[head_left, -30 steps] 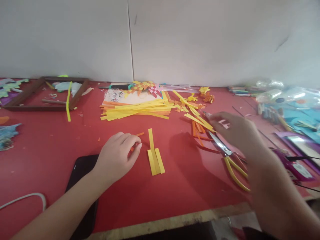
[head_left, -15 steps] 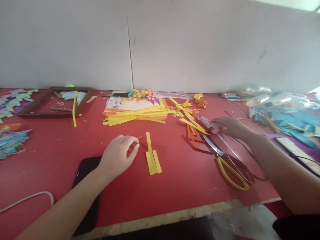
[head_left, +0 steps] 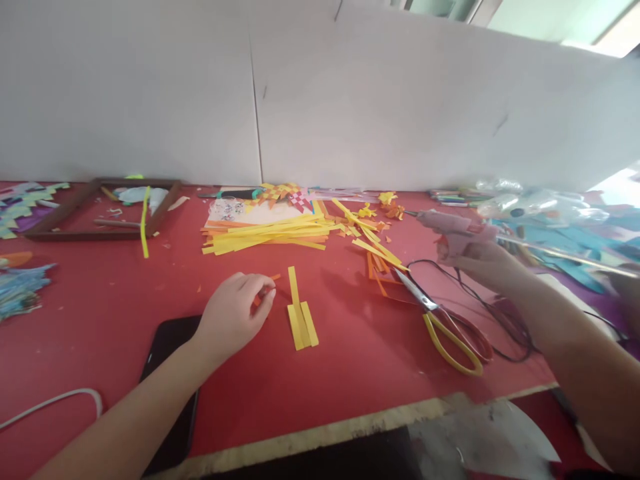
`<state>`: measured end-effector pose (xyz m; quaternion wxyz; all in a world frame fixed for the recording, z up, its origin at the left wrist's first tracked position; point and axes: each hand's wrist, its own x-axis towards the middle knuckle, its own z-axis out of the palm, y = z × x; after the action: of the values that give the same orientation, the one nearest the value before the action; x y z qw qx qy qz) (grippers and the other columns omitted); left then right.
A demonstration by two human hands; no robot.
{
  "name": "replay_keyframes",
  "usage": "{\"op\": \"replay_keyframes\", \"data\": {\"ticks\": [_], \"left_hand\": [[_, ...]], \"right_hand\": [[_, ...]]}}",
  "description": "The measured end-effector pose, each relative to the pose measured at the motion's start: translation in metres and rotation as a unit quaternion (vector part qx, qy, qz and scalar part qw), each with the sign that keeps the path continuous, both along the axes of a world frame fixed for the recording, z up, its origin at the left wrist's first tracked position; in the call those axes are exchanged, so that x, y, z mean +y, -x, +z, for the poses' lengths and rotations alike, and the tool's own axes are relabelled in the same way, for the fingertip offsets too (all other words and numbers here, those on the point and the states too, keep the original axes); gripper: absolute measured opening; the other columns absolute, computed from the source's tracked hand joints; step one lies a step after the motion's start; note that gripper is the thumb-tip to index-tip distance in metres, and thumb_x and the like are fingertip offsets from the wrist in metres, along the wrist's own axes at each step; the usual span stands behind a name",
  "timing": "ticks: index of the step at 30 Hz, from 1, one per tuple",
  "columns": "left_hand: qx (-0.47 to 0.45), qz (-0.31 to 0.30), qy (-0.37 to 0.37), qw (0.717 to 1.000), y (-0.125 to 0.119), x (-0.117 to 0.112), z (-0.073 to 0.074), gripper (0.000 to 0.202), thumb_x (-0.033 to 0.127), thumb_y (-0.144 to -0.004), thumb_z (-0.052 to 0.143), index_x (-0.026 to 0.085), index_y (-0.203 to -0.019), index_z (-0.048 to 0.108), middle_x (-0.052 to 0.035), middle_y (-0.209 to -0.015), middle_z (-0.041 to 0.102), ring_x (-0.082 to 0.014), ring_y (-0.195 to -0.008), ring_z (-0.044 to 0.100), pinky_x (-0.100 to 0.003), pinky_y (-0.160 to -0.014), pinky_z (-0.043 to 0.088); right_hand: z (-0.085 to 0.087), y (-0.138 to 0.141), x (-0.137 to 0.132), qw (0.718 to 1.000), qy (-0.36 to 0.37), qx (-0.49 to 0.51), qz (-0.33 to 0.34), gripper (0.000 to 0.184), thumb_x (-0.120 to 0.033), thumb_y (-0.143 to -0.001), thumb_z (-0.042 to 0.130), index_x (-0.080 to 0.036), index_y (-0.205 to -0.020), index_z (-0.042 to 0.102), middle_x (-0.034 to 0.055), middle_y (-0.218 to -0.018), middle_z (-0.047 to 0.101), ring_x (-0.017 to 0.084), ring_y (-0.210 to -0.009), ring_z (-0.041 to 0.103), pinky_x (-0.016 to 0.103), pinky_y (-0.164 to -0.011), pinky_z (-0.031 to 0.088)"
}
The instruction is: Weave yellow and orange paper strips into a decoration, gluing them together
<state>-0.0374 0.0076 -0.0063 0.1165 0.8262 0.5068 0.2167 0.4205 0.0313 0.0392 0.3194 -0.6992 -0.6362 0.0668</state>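
Note:
My right hand grips a pink glue gun, held above the table with its nozzle to the left and a long clear glue stick out of its back. My left hand is closed in a pinch on a small orange paper strip, mostly hidden by the fingers. Just right of that hand lies a yellow paper piece made of flat strips, a narrow one reaching up from the middle. Scissors with yellow and red handles lie slightly open below the glue gun.
Yellow strips lie in a pile at the back, near crumpled yellow and orange paper. A black phone is under my left forearm. A brown frame stands at the left back. The black cord loops on the right.
My right hand has lifted the glue gun off the table and turned it, nozzle left. My left hand keeps its pinch, hardly moved. The view has shifted slightly.

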Motion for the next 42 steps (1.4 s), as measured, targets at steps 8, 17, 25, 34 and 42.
{"op": "replay_keyframes", "data": {"ticks": [8,17,25,34,42], "left_hand": [[-0.001,-0.001,-0.004,1.000,0.000,0.001,0.000,0.022,0.033,-0.097,0.042,0.020,-0.094,0.060,-0.0061,-0.084,0.069,-0.0246,-0.080,0.062,-0.037,-0.069,0.046],[-0.003,-0.004,-0.015,1.000,0.001,0.001,-0.003,0.021,0.033,-0.097,0.043,0.020,-0.094,0.059,-0.0066,-0.083,0.069,-0.0254,-0.082,0.062,-0.037,-0.069,0.046],[-0.005,0.000,-0.032,0.999,-0.001,0.000,-0.003,0.018,0.031,-0.096,0.045,0.021,-0.094,0.059,-0.0057,-0.081,0.069,-0.0237,-0.079,0.062,-0.036,-0.069,0.047],[-0.007,0.002,-0.024,1.000,-0.001,0.000,-0.001,0.018,0.032,-0.096,0.045,0.021,-0.094,0.059,-0.0058,-0.081,0.070,-0.0239,-0.079,0.062,-0.036,-0.067,0.047],[-0.012,0.003,-0.030,0.999,0.000,0.001,-0.001,0.018,0.031,-0.096,0.045,0.020,-0.093,0.060,-0.0058,-0.080,0.069,-0.0230,-0.075,0.061,-0.036,-0.068,0.047]], "right_hand": [[-0.002,0.015,-0.019,0.953,0.162,0.210,0.146,0.025,-0.040,-0.066,0.073,-0.021,-0.073,0.059,0.0060,-0.072,0.061,0.020,-0.071,0.062,0.037,-0.072,0.052],[-0.007,0.054,-0.053,0.939,0.263,0.208,0.082,0.041,-0.052,-0.079,0.069,-0.026,-0.072,0.039,-0.0013,-0.056,0.055,0.014,-0.047,0.050,0.029,-0.046,0.038],[-0.034,0.084,-0.080,0.932,0.285,0.140,0.178,0.045,-0.066,-0.084,0.057,-0.022,-0.077,0.045,-0.0030,-0.067,0.047,0.014,-0.061,0.049,0.028,-0.056,0.045],[-0.048,0.094,-0.078,0.980,0.132,-0.067,0.134,0.034,-0.047,-0.088,0.054,-0.023,-0.066,0.044,-0.0010,-0.065,0.051,0.016,-0.059,0.050,0.029,-0.055,0.040],[-0.054,0.093,-0.090,0.991,0.125,-0.003,0.039,0.034,-0.051,-0.079,0.062,-0.020,-0.094,0.062,0.0061,-0.084,0.070,0.025,-0.073,0.068,0.035,-0.061,0.052]]}}
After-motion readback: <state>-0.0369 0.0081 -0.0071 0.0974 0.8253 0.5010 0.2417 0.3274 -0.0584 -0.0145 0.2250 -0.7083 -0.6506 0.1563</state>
